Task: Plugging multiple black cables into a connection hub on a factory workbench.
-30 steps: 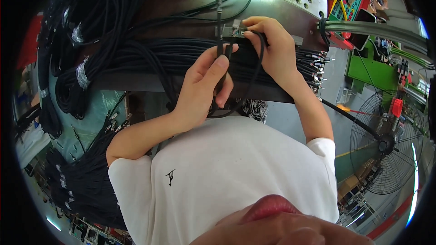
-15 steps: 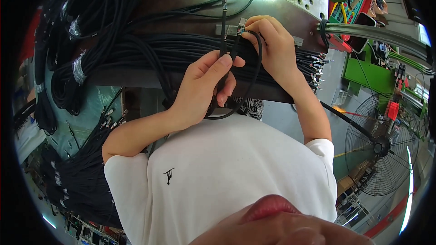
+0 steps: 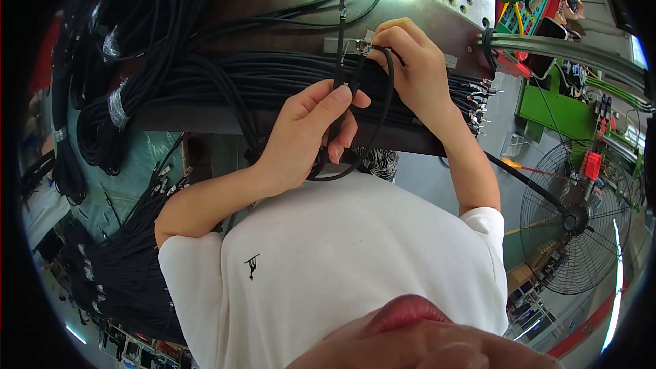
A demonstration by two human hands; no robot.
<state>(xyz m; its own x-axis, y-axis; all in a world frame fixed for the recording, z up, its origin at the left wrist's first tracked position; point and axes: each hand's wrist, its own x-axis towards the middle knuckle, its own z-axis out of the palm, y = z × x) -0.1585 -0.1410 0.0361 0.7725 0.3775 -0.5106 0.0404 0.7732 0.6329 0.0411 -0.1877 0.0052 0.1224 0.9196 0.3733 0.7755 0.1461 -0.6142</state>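
Observation:
My left hand (image 3: 320, 123) is closed around black cables (image 3: 339, 61) above the table's near edge. One cable end with a slim metal tip (image 3: 343, 5) sticks up past the fingers. Another cable (image 3: 358, 72) runs from this hand to a small metal connector (image 3: 365, 46). My right hand (image 3: 415, 61) pinches at that connector, fingers bent and close together; its fingertips partly hide the contact. A black cable loop (image 3: 391, 89) curves down between the hands. Just left of the connector lies a small grey metal block (image 3: 332, 45).
Below my hands, a thick row of black cables (image 3: 273, 82) lies along the dark table (image 3: 273, 0), their metal ends at the right. Coiled bundles (image 3: 118, 106) hang at the left. A metal rail (image 3: 560, 44) and a caged fan (image 3: 574, 219) stand to the right.
My right hand has shifted slightly right and its fingers have changed position at the connector. The upright cable tip has moved a little right. My left hand keeps its hold.

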